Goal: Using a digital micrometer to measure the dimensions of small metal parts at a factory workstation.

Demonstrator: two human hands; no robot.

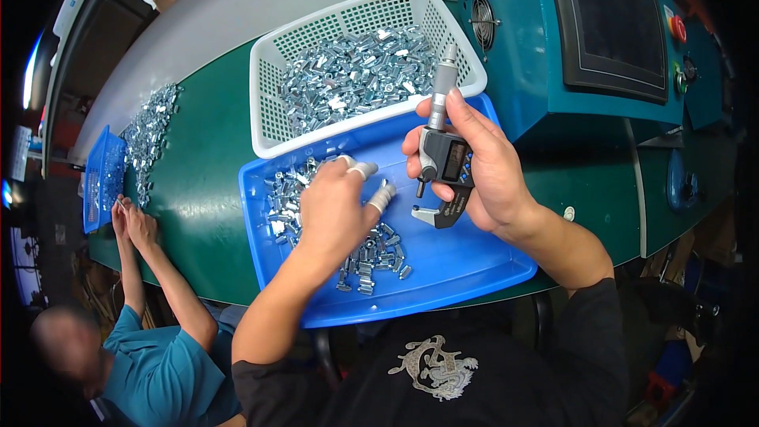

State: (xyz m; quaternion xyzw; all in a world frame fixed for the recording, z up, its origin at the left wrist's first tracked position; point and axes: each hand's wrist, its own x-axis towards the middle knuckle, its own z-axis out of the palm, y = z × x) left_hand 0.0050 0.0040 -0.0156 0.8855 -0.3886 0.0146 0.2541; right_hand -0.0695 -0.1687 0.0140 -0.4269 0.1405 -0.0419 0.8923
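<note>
My right hand (500, 178) is wrapped round a digital micrometer (455, 160), which stands nearly upright with its display facing me. Its thimble points up and away, and the measuring gap between anvil and spindle has nothing in it. My left hand (328, 209), white covers on the thumb and fingertips, is pinched just left of that gap. A small shiny metal part (385, 183) shows at the thumb tip, mostly hidden by the fingers. Beneath this hand, many loose silvery metal parts (368, 265) lie in the left half of a blue tray (466, 273).
A white perforated basket (273, 138) heaped with similar parts rests against the tray's far side. At right stands a teal machine (506, 55) with a screen. On the left, a co-worker's hands (136, 221) are beside a small blue bin (96, 182) and a parts pile (150, 130).
</note>
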